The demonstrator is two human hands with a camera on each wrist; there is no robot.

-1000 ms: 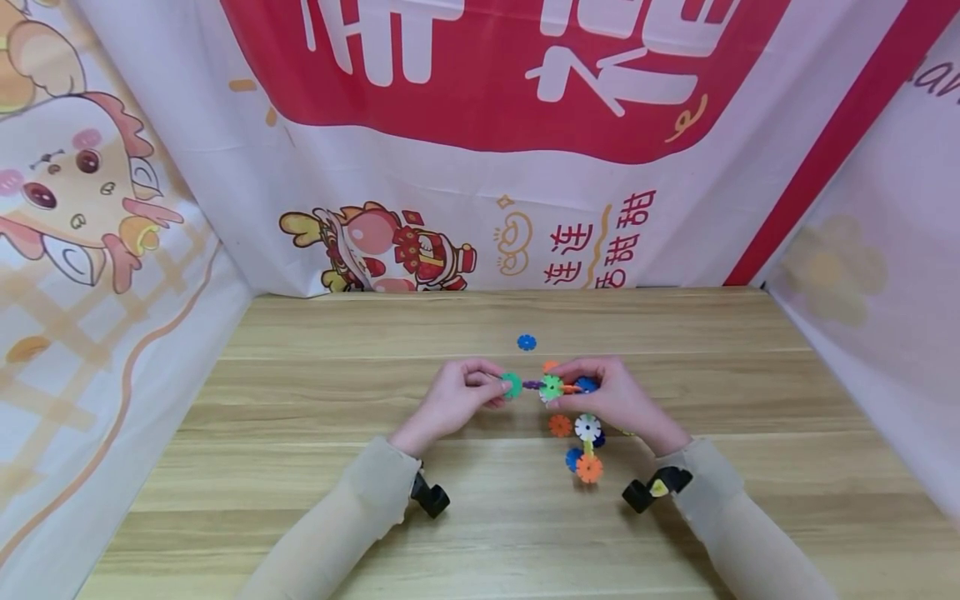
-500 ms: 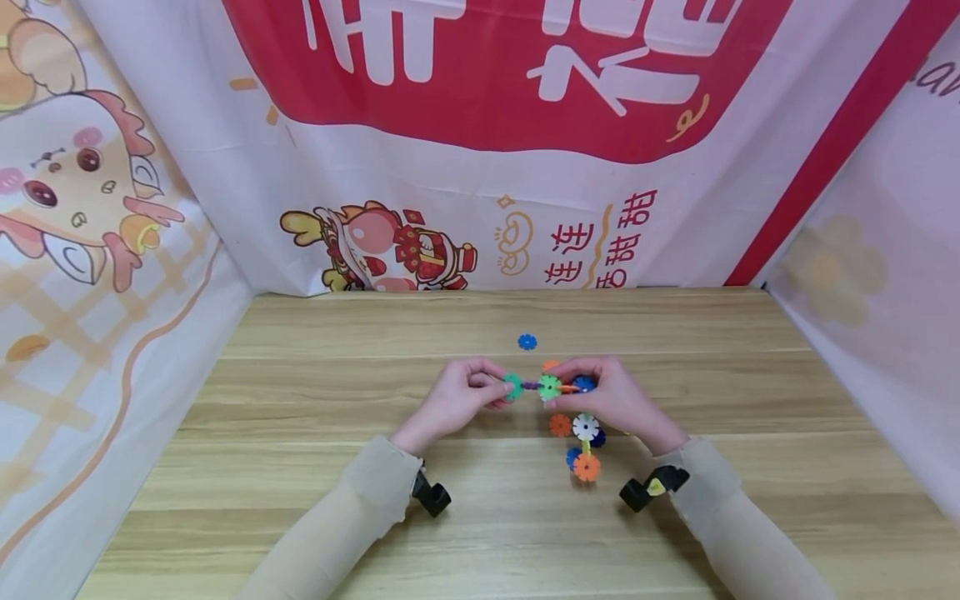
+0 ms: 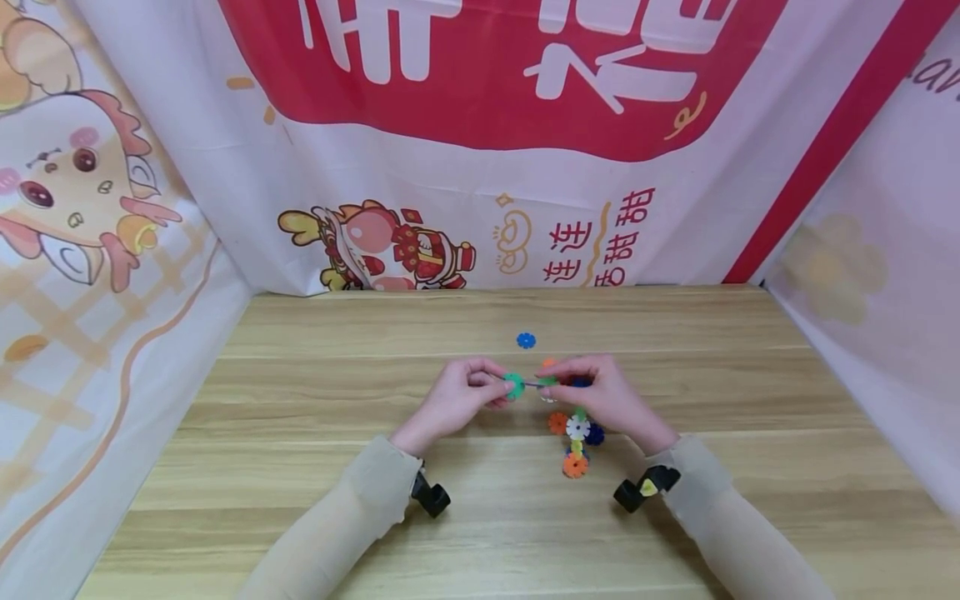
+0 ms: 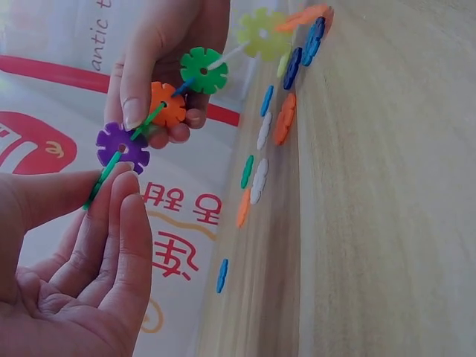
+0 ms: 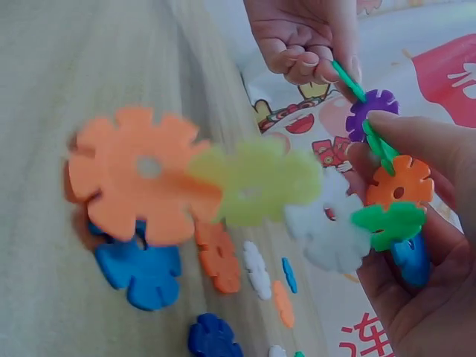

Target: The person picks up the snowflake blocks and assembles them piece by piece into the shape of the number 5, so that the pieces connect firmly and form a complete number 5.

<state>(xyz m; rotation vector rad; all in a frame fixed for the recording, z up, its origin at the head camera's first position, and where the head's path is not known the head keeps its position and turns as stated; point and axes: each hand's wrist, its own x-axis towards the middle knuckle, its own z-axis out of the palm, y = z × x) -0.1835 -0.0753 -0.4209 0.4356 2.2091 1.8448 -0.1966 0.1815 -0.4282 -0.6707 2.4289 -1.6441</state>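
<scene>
My left hand (image 3: 461,396) pinches a green snowflake disc (image 3: 513,386) between thumb and fingers. A purple snowflake disc (image 4: 123,146) is slotted into that green disc. My right hand (image 3: 603,396) pinches the chain where a second green disc (image 5: 380,146) meets the purple one. Beyond it the chain runs through an orange disc (image 5: 401,184), a blue disc (image 5: 410,260), another green disc (image 4: 204,71), a white disc (image 5: 329,223) and a yellow disc (image 4: 264,35). Its far end is an orange disc (image 5: 141,177), hanging toward the body below the right hand.
Loose discs lie on the wooden table (image 3: 337,500): a blue one (image 3: 527,341) at the back, an orange one (image 3: 558,422) and a dark blue one (image 3: 595,433) near the chain's hanging end. Several more lie under the right hand. Printed cloth walls (image 3: 480,208) enclose the back and sides.
My right fingers have moved left along the chain, closer to the purple disc, and now cover the neighbouring green disc. The hanging end has swung slightly left. The left hand stays put.
</scene>
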